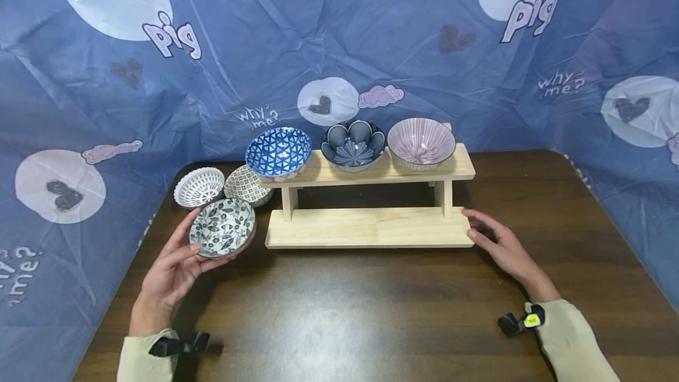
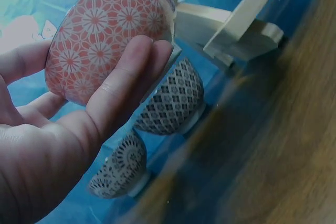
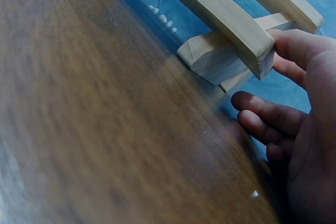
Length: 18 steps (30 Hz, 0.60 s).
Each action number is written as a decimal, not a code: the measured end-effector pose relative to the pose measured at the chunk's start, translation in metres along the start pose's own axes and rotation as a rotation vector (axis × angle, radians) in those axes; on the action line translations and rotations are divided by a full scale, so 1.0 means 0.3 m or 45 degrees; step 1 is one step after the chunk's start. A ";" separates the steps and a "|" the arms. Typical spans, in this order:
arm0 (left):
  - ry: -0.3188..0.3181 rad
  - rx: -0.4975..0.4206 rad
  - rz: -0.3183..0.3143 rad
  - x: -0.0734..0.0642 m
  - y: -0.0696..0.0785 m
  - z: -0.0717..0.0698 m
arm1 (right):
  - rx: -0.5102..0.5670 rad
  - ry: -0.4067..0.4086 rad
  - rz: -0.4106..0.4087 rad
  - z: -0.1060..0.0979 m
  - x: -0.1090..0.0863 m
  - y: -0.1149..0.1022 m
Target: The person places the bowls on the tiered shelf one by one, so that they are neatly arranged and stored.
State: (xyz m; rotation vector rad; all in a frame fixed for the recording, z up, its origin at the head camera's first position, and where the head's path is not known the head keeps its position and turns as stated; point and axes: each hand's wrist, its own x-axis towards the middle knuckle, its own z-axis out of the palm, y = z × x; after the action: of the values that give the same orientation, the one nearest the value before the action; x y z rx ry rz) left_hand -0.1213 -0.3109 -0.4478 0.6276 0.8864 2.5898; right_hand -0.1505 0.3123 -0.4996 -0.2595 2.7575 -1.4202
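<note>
My left hand (image 1: 172,273) grips a small bowl (image 1: 223,227) with dark leaves on a pale inside, thumb near its rim and fingers beneath. In the left wrist view the outside of this bowl (image 2: 100,38) is red with white flowers. A two-tier wooden stand (image 1: 366,229) occupies the middle of the table. Fingers of my right hand (image 1: 504,252) touch the right end of its lower board; the right wrist view shows the other fingers loosely bent below. On the upper board sit a blue-and-white bowl (image 1: 278,152), a dark blue petal-patterned bowl (image 1: 352,146) and a pink-striped bowl (image 1: 421,143).
Behind the held bowl, a white scalloped bowl (image 1: 198,187) and a diamond-patterned bowl (image 1: 248,186) stand on the dark wooden table (image 1: 339,317), left of the stand. A blue printed cloth (image 1: 339,34) hangs behind the table and at both sides.
</note>
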 end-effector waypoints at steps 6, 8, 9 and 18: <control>-0.005 0.008 -0.005 0.010 -0.013 0.048 | 0.004 0.003 -0.005 0.000 -0.004 0.003; -0.010 0.015 -0.009 0.017 -0.021 0.064 | 0.004 0.001 0.001 0.000 -0.004 0.004; -0.007 0.022 -0.012 0.020 -0.025 0.072 | 0.004 0.000 0.003 0.000 -0.004 0.004; 0.072 0.122 -0.033 0.037 -0.070 0.118 | 0.010 -0.003 0.005 -0.002 0.001 0.005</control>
State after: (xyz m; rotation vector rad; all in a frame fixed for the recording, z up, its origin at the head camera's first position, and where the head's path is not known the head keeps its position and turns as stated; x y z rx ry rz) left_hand -0.1094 -0.2728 -0.4327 0.5671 1.0351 2.5659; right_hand -0.1510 0.3135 -0.5004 -0.2556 2.7486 -1.4291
